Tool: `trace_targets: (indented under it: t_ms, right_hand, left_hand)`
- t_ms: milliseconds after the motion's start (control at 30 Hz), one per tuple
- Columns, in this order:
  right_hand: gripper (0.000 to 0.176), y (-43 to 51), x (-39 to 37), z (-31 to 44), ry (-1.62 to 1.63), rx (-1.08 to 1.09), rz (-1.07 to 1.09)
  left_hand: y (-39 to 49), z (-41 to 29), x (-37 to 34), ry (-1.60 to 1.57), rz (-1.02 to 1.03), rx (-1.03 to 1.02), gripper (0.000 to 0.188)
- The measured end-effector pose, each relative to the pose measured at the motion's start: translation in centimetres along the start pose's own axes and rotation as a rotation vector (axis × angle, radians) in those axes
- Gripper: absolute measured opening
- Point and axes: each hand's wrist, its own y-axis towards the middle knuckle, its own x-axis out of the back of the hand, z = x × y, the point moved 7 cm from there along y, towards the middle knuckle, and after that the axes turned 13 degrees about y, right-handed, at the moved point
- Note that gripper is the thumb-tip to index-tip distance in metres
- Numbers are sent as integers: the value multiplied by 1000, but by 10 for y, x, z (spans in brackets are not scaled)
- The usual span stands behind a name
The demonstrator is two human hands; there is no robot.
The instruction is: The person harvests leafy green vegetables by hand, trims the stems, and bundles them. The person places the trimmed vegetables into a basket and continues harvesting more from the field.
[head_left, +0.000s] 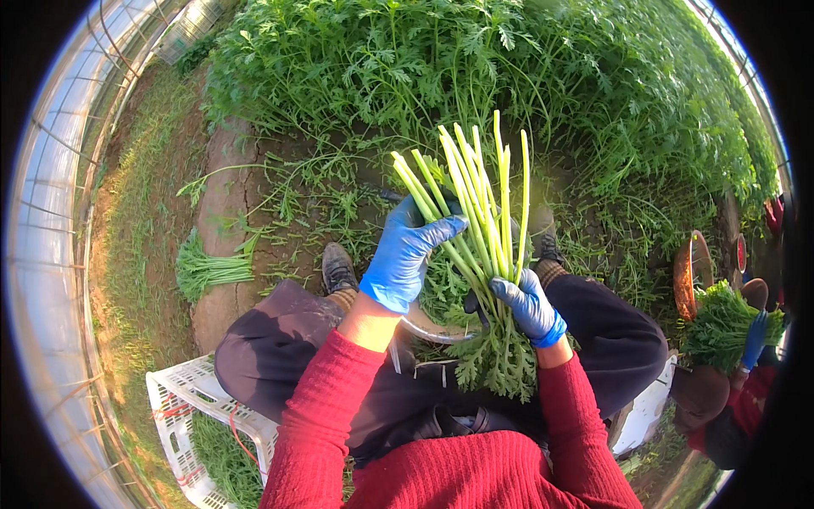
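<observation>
A bunch of leafy green stalks (483,223) is held up in front of my lap, its pale cut ends pointing away from me and its leaves hanging towards me. Around the lower part of the bunch, near the leaves, closes my right hand (531,308), in a blue glove. My left hand (413,251), also blue-gloved, grips stalks at the left side of the bunch, thumb across them. Below the bunch, between my legs, part of a round container's rim (435,334) shows with greens inside. Another bundle of cut greens (219,268) lies on the soil at the left.
Dense leafy plants (445,57) stand ahead, with loose stems on the soil before them. A white plastic crate (213,394) holding greens is at lower left. At right are a reddish-brown basket (685,277) and a co-worker's blue-gloved hand (755,337) on another bunch.
</observation>
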Motion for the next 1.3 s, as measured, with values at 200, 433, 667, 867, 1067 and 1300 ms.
trace_targets:
  t_ms: [200,433,667,867,1067,1300]
  right_hand:
    - [27,3,0,-3,-115,-5,-6]
    - [27,4,3,-4,-156,27,-25]
    - [33,4,3,-5,-129,32,-25]
    - [34,3,2,-2,-140,33,-14]
    - [33,1,4,-3,-171,36,-22]
    - [32,0,2,-1,-203,40,-61]
  left_hand:
    - [1,-2,-2,94,16,-17,41]
    - [5,6,-1,22,-43,-18,38]
    - [7,12,2,-126,-64,24,33]
    - [10,9,-2,-113,-91,8,29]
    - [11,-1,-3,7,-87,-66,29]
    - [22,2,11,-133,-201,-12,22]
